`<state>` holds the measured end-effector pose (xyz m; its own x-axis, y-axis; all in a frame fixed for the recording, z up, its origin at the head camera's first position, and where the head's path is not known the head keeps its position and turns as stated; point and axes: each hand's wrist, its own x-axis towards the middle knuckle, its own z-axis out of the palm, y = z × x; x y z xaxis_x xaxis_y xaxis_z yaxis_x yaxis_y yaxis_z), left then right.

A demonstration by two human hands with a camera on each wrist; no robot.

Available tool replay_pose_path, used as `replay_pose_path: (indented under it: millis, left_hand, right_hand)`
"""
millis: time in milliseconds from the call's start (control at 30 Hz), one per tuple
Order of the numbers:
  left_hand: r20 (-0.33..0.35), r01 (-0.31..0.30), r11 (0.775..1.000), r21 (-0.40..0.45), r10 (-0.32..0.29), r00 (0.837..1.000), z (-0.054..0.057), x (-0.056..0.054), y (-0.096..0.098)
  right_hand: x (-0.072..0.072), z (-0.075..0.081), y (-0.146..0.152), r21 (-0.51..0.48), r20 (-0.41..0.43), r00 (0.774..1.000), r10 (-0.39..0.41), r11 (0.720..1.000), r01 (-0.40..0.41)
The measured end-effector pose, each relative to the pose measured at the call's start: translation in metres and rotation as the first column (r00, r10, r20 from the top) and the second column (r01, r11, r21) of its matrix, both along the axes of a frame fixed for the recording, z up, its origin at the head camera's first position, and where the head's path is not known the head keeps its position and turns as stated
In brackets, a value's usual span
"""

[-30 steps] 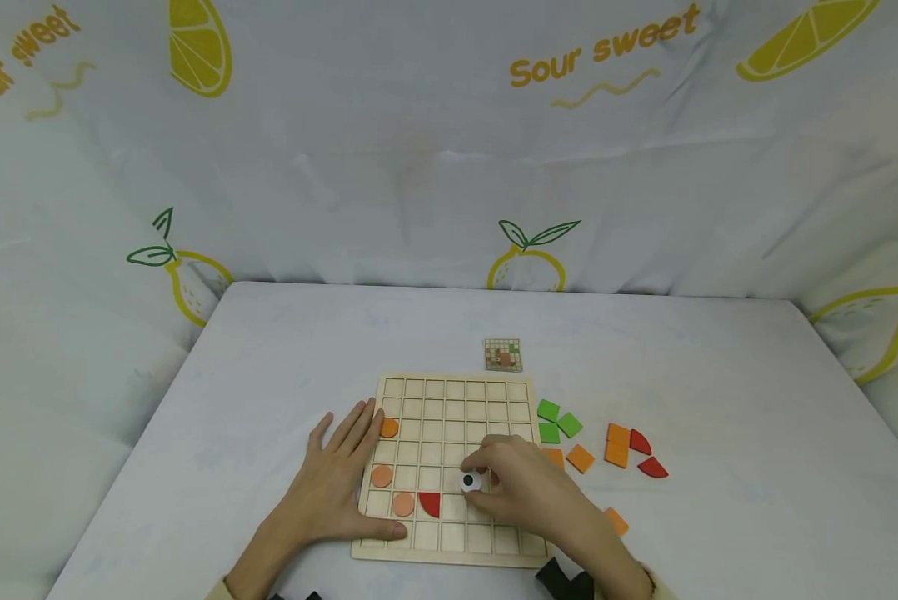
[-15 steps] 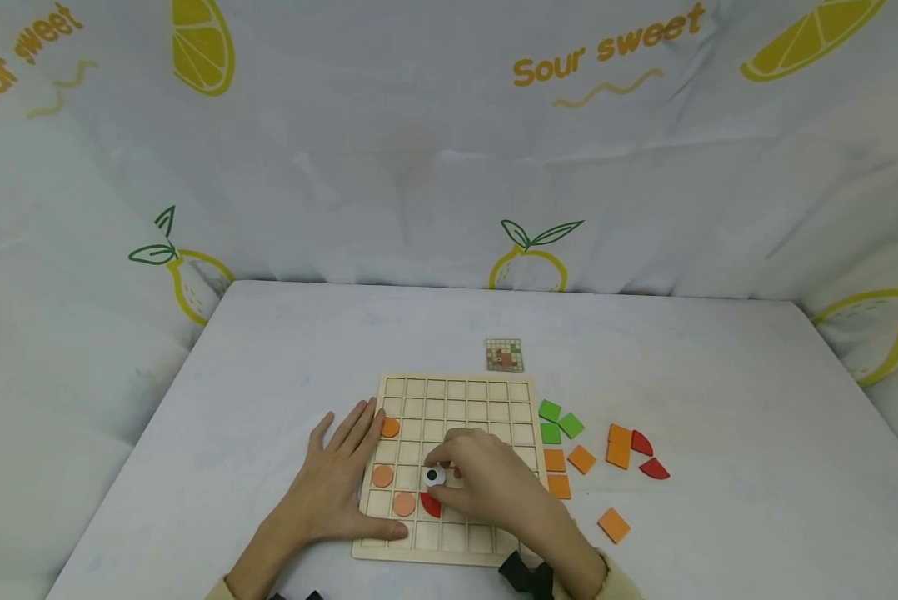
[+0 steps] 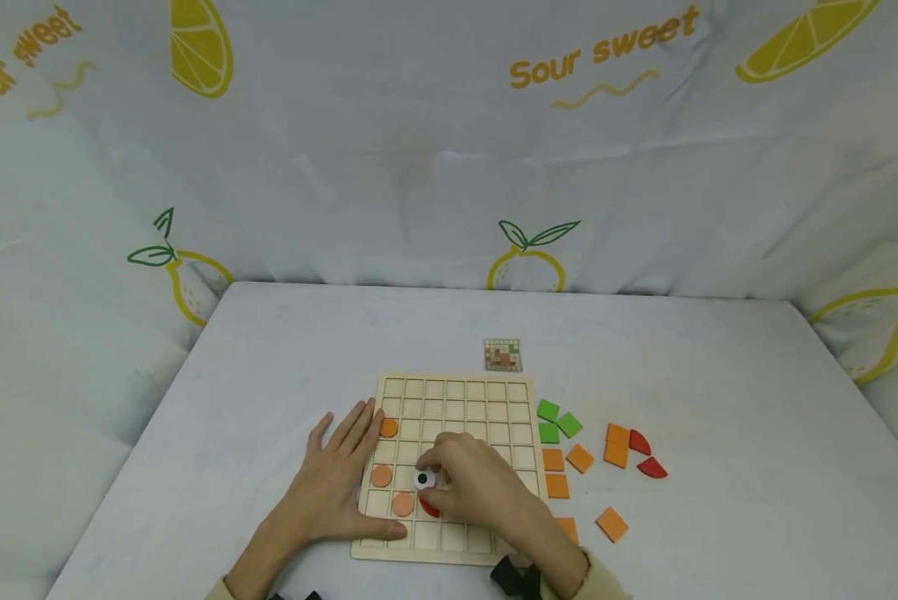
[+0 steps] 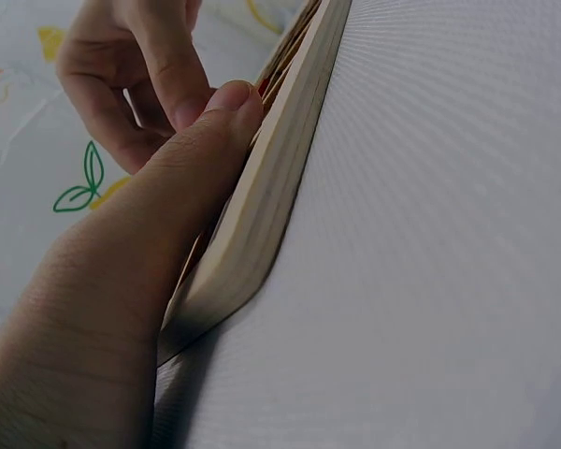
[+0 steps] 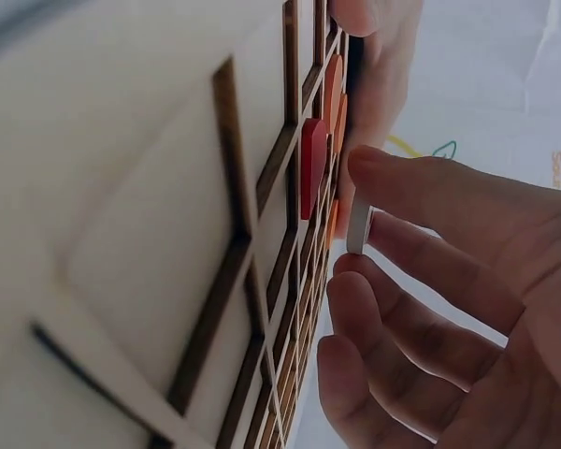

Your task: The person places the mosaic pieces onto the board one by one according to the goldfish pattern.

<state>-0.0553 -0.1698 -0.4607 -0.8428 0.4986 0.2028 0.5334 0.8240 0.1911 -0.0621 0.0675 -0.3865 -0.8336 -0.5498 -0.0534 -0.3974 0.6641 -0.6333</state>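
Observation:
Between thumb and fingers, my right hand (image 3: 479,483) pinches a white disc with a black dot (image 3: 424,479), held over the wooden grid board (image 3: 466,537). In the right wrist view this disc (image 5: 359,224) is seen edge-on, near the board's surface. Just below it in the head view, a red quarter-circle piece (image 3: 430,507) sits in a cell, partly hidden by my thumb. My left hand (image 3: 332,483) rests on the board's left side, fingers straight, thumb over the front left corner. Orange round pieces (image 3: 381,476) lie in cells at the left.
Right of the board lie green squares (image 3: 548,410), several orange squares (image 3: 580,458) and two red quarter-circles (image 3: 652,467). Behind the board is a small card with a printed grid pattern (image 3: 502,355). A hanging cloth (image 3: 389,167) backs the white table (image 3: 719,375).
My right hand has carried the white disc leftward across the board, from right of the red piece to just above it. The left hand has stayed in place.

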Motion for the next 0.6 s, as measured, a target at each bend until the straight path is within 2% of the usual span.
replay_pose_path:
  millis: [600]
  left_hand:
    - [0.003, -0.003, 1.0, -0.003, 0.003, 1.0, -0.0004, 0.0, -0.0001]
  right_hand:
    - [-0.0013, -0.0045, 0.0023, 0.025, 0.045, 0.998, -0.035, 0.999, 0.034]
